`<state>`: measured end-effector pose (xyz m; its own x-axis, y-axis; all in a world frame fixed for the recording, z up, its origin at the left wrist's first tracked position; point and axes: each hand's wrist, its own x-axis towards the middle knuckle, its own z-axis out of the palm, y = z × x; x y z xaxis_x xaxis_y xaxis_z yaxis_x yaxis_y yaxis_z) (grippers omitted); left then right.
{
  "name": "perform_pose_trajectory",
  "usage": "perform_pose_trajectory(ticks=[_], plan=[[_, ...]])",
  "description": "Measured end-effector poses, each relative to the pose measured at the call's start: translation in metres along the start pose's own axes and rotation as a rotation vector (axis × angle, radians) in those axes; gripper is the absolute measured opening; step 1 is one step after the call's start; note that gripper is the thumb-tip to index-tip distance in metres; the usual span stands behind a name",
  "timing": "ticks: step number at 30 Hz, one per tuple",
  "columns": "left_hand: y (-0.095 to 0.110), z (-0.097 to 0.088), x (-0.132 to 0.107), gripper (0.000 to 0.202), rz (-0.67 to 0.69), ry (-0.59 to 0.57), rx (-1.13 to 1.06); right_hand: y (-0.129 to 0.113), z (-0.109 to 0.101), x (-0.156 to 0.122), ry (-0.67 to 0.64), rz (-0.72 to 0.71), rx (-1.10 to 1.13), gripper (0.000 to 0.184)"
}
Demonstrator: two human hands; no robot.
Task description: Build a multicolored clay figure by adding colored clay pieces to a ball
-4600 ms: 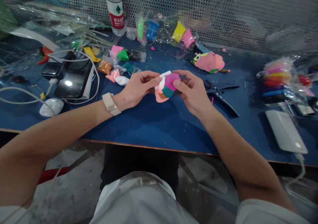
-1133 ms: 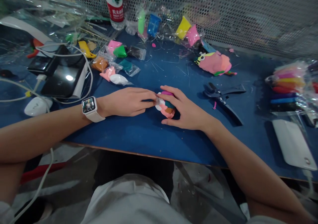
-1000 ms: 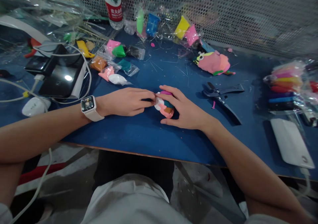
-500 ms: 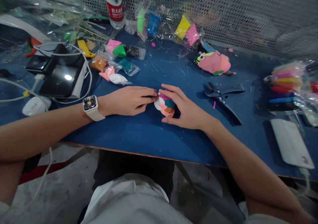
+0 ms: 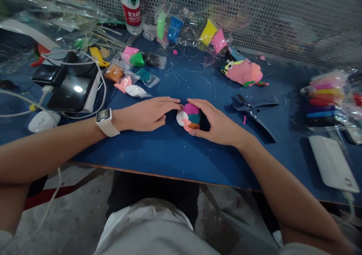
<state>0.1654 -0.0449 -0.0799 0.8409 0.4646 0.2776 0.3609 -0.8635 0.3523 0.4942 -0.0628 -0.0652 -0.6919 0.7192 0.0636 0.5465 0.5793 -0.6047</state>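
Note:
A modelling-clay ball [image 5: 193, 118] patched in white, magenta, teal, brown and salmon rests on the blue table [image 5: 158, 149]. My right hand [image 5: 216, 121] curves around its right side, thumb at the front and fingers at the back, gripping it. From the left, my left hand [image 5: 149, 113] reaches over with its fingers stretched out, and the fingertips touch the ball's upper left edge. Its thumb stays apart from the ball. Small bagged clay pieces, one white [image 5: 136, 91] and one teal [image 5: 144, 76], lie beyond my left hand.
Pliers [image 5: 253, 113] lie right of my right hand, below a pink clay fish [image 5: 243, 72]. A white power bank [image 5: 333, 162] and bagged clay sticks [image 5: 325, 96] are at far right. Cables and a black device [image 5: 75, 91] occupy the left. A water bottle [image 5: 131, 9] stands behind.
My right hand's fingers have drawn back to the right, showing more of the ball's magenta top. My left fingertips stay at its left edge.

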Motion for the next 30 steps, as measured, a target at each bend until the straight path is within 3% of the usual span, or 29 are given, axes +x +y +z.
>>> perform_pose_trajectory(ticks=[5,7,12,14,25,30], plan=[[0.0,-0.002,0.001,0.057,-0.002,-0.066,-0.018,0.0,-0.004,-0.001,0.021,0.007,-0.039,0.096],[-0.002,-0.001,0.0,0.058,-0.006,-0.11,-0.026,0.0,-0.011,-0.004,0.049,0.005,-0.078,0.089],[-0.004,-0.001,-0.002,0.06,0.004,-0.119,-0.016,0.007,-0.029,-0.01,0.19,-0.065,-0.186,0.032],[-0.003,-0.002,-0.003,0.061,0.003,-0.138,-0.005,0.011,-0.031,-0.011,0.186,-0.1,-0.189,0.021],[0.006,-0.013,-0.007,0.064,-0.029,-0.223,0.02,0.013,-0.032,-0.008,0.125,-0.152,-0.22,0.024],[0.001,-0.009,-0.009,0.06,0.022,-0.093,0.033,0.014,-0.033,-0.008,0.084,-0.146,-0.217,0.025]])
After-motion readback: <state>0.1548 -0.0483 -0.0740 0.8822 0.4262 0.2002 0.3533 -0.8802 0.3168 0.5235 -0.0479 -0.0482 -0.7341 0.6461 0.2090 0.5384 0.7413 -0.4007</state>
